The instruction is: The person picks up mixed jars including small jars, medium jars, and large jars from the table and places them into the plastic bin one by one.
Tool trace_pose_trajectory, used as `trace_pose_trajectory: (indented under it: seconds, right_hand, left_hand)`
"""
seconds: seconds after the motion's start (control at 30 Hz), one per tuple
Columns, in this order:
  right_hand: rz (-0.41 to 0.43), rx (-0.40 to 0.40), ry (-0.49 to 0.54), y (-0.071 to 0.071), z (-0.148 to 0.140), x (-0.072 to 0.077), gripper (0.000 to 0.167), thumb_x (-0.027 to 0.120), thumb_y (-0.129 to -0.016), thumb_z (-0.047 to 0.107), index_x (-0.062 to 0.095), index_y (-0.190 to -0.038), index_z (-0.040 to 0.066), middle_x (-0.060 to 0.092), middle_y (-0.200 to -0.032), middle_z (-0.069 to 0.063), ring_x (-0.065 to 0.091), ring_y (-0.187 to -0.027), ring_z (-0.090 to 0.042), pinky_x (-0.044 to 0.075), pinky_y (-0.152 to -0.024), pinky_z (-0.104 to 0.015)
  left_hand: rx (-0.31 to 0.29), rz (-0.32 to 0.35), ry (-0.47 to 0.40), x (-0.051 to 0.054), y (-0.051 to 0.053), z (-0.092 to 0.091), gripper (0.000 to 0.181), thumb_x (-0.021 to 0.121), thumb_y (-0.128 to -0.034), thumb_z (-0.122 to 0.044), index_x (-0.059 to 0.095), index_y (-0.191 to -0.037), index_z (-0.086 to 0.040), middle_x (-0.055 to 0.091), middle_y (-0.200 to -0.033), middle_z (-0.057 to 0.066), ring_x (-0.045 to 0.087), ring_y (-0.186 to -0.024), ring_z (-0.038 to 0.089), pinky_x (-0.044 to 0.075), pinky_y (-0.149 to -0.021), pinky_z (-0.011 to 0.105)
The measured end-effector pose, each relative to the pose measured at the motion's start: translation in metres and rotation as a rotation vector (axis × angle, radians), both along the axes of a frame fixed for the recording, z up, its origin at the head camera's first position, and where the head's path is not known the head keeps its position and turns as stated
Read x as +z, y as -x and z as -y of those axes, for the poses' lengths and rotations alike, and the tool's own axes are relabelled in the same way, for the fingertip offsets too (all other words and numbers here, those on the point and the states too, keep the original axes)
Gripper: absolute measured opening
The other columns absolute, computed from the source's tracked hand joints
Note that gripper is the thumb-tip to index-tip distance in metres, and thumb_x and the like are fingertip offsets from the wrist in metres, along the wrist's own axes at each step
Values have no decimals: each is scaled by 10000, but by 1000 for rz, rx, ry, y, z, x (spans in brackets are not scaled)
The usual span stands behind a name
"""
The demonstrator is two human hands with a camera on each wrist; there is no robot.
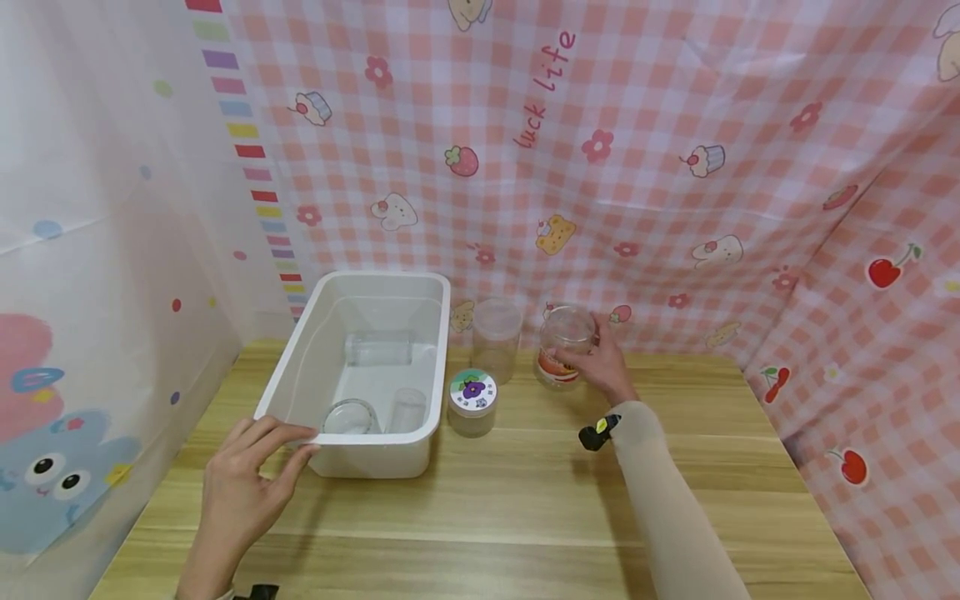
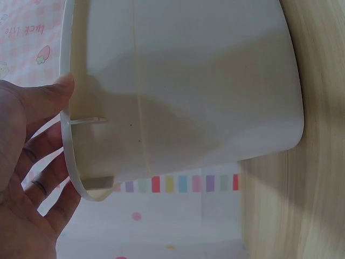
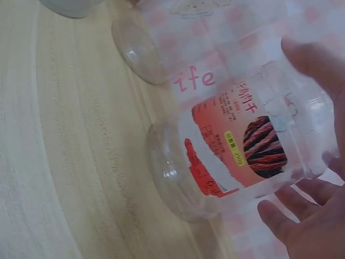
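My left hand (image 1: 243, 479) grips the near-left corner of a white plastic basin (image 1: 442, 367). In the left wrist view the thumb (image 2: 51, 100) lies on one side of the basin's rim and the fingers (image 2: 51, 178) on the other. Around a clear jar (image 1: 567, 329) at the back of the table is my right hand (image 1: 600, 364). That jar carries a torn red label (image 3: 232, 145) and stands upright. The right wrist view has the thumb (image 3: 310, 59) and fingers (image 3: 294, 208) spread on either side of it, with slim gaps at the fingertips.
Inside the basin lie clear containers: a long one (image 1: 378, 348), a round one (image 1: 350, 417) and a small one (image 1: 408, 410). Between basin and jar stand a tall clear container (image 1: 497, 337) and a short jar with a printed lid (image 1: 473, 392). A checked curtain (image 1: 660, 200) hangs behind.
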State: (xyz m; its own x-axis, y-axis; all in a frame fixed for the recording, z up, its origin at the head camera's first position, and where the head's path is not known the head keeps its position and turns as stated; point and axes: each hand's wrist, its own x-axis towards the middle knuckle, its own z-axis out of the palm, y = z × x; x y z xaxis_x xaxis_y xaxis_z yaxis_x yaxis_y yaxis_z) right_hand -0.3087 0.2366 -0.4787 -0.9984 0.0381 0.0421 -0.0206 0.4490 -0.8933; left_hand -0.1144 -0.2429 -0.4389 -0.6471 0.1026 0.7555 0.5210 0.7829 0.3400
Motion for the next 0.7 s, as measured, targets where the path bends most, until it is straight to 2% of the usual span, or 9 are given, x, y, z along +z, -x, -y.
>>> trace_pose_trajectory:
  seconds: [0.2, 0.7]
  right_hand:
    - [-27, -28, 15, 1, 3, -2, 894, 874, -820, 338, 356, -1535, 200, 456, -1537, -196, 445, -1415, -413, 398, -1125, -607]
    - [-30, -46, -9, -4, 1, -1, 880, 890, -788, 388, 409, -1509, 236, 502, -1502, -167, 479, -1368, -392, 441, -1079, -598]
  left_hand:
    - [-5, -10, 2, 0, 1, 1, 229, 895, -715, -118, 799, -919, -162, 724, -854, -51, 466, -738, 103, 328, -613, 179]
    - [-13, -10, 4, 0, 0, 0, 247, 897, -703, -101, 798, -923, -155, 720, -849, -51, 453, -741, 67, 343, -606, 204]
